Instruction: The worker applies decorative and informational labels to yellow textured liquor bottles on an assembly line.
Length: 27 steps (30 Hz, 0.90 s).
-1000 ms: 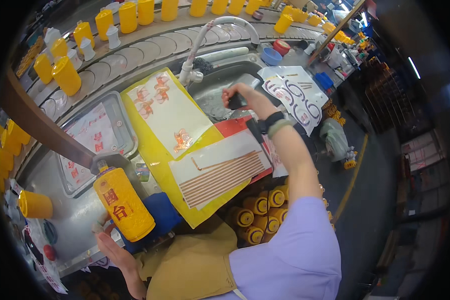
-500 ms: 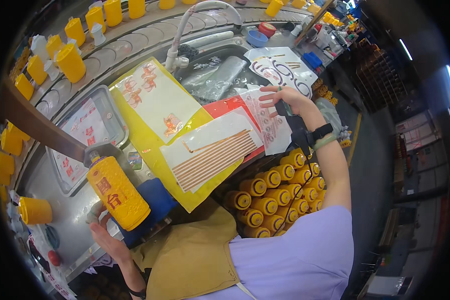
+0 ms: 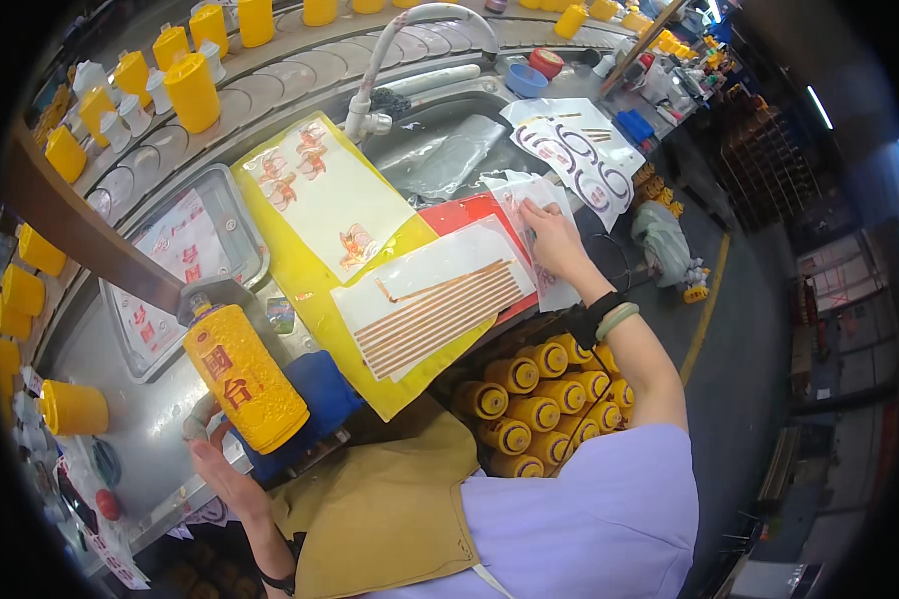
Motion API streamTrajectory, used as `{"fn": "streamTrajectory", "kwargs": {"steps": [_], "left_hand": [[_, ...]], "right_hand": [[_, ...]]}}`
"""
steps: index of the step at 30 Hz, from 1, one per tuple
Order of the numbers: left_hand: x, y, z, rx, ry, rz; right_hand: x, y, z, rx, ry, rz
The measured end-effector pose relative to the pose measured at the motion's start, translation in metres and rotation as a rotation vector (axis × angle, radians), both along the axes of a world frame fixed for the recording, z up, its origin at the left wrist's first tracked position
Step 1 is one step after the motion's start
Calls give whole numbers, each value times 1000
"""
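In the head view, a thin white sheet [image 3: 545, 283] is touched by the bent fingers of the right hand [image 3: 551, 238]; whether it is pinched cannot be told. A yellow bottle [image 3: 247, 379] is seen tilted, its neck at a grey holder [image 3: 208, 293]. Just beside the bottle, the left hand [image 3: 230, 479] is partly hidden, so its grip cannot be told.

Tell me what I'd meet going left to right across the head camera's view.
Yellow container → yellow bottle with red characters → white sheet with copper-coloured strips → right hand's fingers → pale green bag.
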<state>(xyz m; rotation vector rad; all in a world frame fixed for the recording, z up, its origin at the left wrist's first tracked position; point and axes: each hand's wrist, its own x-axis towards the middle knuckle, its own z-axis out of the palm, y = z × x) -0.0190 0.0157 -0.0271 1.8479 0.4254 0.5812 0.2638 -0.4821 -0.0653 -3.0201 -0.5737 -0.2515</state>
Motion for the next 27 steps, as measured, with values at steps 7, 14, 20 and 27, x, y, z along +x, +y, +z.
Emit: {"fn": "streamTrajectory", "kwargs": {"steps": [7, 14, 20, 27], "left_hand": [[1, 2, -4, -15, -35, -24], [0, -2, -3, -28, -17, 45], [-4, -6, -1, -74, -11, 82], [4, -1, -2, -72, -1, 22]], "right_hand": [[52, -23, 3, -138, 121, -111], [139, -45, -5, 208, 408, -159], [167, -37, 5, 259, 538, -301], [197, -32, -11, 34, 402, -253]]}}
